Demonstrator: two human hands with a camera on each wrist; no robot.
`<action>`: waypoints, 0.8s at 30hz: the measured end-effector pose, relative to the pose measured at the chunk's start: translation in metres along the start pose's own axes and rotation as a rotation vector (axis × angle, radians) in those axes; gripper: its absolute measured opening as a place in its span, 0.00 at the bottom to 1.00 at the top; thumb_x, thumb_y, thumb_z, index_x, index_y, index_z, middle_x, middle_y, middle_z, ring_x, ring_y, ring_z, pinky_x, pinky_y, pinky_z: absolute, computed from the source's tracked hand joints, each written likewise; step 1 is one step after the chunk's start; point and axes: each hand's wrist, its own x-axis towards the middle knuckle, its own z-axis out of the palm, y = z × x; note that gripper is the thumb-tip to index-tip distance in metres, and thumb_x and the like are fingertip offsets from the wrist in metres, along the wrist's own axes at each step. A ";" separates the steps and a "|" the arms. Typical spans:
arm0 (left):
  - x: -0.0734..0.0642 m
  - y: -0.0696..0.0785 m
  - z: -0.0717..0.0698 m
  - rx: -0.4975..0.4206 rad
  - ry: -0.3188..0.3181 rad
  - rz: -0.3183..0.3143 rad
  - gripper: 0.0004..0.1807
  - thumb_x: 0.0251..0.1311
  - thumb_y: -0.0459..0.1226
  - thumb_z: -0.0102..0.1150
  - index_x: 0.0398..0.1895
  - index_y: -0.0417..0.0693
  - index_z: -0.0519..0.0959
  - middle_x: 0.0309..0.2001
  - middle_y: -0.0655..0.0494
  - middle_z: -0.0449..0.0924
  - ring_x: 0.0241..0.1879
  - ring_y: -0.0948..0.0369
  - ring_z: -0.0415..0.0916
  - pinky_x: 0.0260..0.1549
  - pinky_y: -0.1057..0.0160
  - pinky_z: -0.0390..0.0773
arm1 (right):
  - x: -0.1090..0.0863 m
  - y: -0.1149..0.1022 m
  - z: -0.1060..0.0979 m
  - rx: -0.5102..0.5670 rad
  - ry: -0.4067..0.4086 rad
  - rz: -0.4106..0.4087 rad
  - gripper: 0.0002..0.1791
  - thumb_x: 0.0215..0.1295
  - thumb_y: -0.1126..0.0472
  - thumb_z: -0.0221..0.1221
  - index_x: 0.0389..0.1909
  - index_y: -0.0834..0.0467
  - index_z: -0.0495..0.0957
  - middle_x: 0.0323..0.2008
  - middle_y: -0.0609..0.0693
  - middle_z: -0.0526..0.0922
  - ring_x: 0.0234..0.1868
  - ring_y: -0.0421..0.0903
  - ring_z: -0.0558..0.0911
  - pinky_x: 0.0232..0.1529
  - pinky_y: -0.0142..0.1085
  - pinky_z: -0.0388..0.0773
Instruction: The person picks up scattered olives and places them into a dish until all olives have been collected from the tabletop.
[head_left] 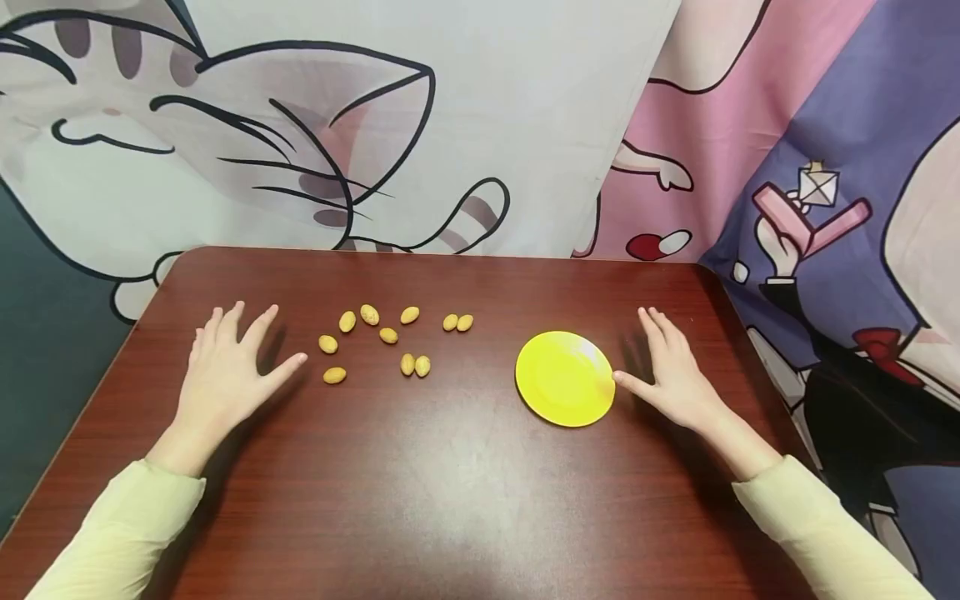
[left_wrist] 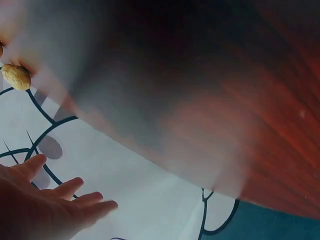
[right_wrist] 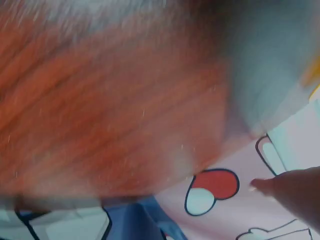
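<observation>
Several small yellow oval nut-like pieces, such as one piece point(head_left: 335, 376) near my left thumb, lie scattered on the brown table point(head_left: 465, 500). A wrinkled surface shows on one nut-like piece point(left_wrist: 17, 77) in the left wrist view. To their left, my left hand point(head_left: 228, 375) has its fingers spread and holds nothing. A round yellow plate point(head_left: 565, 379) lies flat, right of the pieces. My right hand point(head_left: 675, 379) is beside the plate, fingers extended, with nothing in it. Its thumb tip is at the plate's right rim; whether it touches I cannot tell.
Two pairs of nut-like pieces lie close together, one pair point(head_left: 457, 322) nearest the plate. A curtain point(head_left: 540, 125) with cartoon figures hangs behind the table's far edge and along its right side.
</observation>
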 end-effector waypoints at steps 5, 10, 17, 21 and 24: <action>0.000 0.003 0.002 -0.099 0.008 0.004 0.41 0.64 0.55 0.68 0.72 0.40 0.73 0.71 0.25 0.66 0.71 0.27 0.61 0.66 0.27 0.63 | 0.001 -0.003 0.009 0.115 -0.085 -0.055 0.60 0.65 0.49 0.71 0.86 0.59 0.42 0.84 0.65 0.47 0.84 0.69 0.47 0.76 0.75 0.51; -0.002 0.008 0.003 -0.165 -0.025 -0.016 0.37 0.64 0.52 0.70 0.69 0.39 0.76 0.69 0.31 0.70 0.70 0.32 0.64 0.66 0.30 0.65 | 0.003 -0.004 0.019 0.169 -0.118 -0.106 0.58 0.63 0.51 0.73 0.85 0.61 0.48 0.83 0.64 0.52 0.83 0.67 0.50 0.76 0.74 0.53; -0.005 0.013 0.008 -0.219 -0.020 0.037 0.31 0.58 0.46 0.77 0.61 0.38 0.81 0.58 0.37 0.80 0.62 0.39 0.74 0.61 0.35 0.71 | 0.005 -0.003 0.035 0.220 -0.102 -0.189 0.57 0.59 0.48 0.76 0.83 0.61 0.54 0.81 0.63 0.60 0.81 0.64 0.57 0.78 0.68 0.58; -0.008 0.016 0.012 -0.254 -0.039 0.063 0.28 0.56 0.44 0.79 0.57 0.39 0.83 0.54 0.39 0.84 0.57 0.42 0.77 0.57 0.39 0.73 | 0.006 0.005 0.044 0.256 -0.061 -0.252 0.57 0.60 0.43 0.75 0.83 0.58 0.56 0.79 0.62 0.63 0.80 0.60 0.60 0.84 0.53 0.55; -0.009 0.018 0.014 -0.256 -0.060 0.071 0.27 0.55 0.44 0.80 0.55 0.41 0.84 0.52 0.40 0.84 0.54 0.43 0.78 0.54 0.41 0.74 | 0.005 0.008 0.047 0.264 -0.064 -0.258 0.58 0.59 0.41 0.75 0.83 0.57 0.56 0.78 0.62 0.64 0.79 0.60 0.61 0.83 0.50 0.56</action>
